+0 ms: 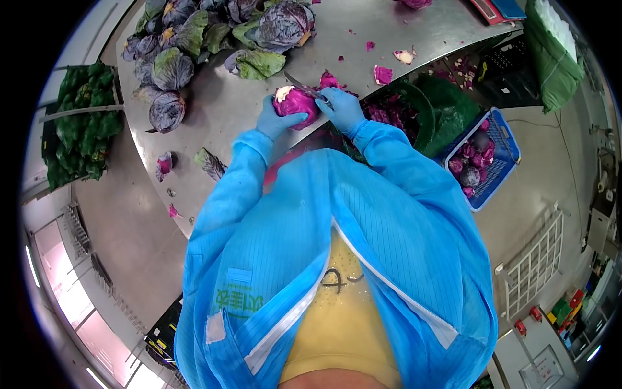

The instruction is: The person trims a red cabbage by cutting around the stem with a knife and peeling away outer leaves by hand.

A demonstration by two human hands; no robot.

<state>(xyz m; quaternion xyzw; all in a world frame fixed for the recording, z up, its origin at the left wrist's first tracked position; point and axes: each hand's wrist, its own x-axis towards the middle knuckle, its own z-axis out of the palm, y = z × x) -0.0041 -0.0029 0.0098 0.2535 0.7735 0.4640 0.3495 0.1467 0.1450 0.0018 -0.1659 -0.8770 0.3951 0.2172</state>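
The purple cabbage (299, 102) sits between the two gloved hands, at the near edge of the metal tabletop (217, 97); whether it rests on the surface or is held just above it, I cannot tell. Being round, it shows no clear long axis, but its pale cut patch (283, 94) points to the far left, away from the person. The left hand (275, 120) cups its left side, the thumb laid across the near face; the cabbage lies right of these fingers, clamped against them. The fingers of the right hand (342, 110) are closed round the handle of a knife (303, 86), most of it hidden by the glove. The knife's long axis runs diagonally, the blade leaving the fingers toward the far left, over the cabbage's far side, with its tip beyond the pale patch. Whether the edge touches the cabbage is unclear. Leaf scraps (383, 74) lie farther right.
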